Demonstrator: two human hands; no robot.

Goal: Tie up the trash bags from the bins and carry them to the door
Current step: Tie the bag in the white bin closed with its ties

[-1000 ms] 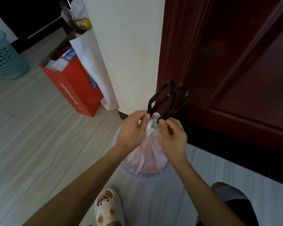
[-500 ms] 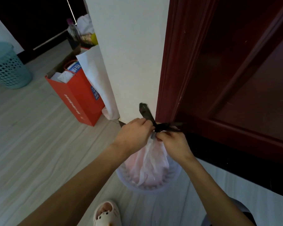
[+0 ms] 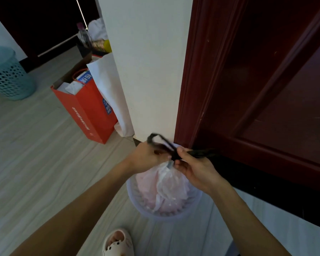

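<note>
While the crinkly translucent trash bag sits bunched in its round bin, left hand and right hand — close together — pinch its thin black drawstrings.

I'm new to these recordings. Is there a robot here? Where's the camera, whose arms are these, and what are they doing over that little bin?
No robot: a person wears one wide-angle camera on the head, looking down, so both arms are their own. The left hand and right hand each pinch the black drawstrings of a pale pink trash bag, stretched to either side above its gathered neck. The bag sits in a small pale bin on the floor, beside a dark red door. Further left stand a red paper bag and a teal basket. A slipper shows at the bottom.
</note>
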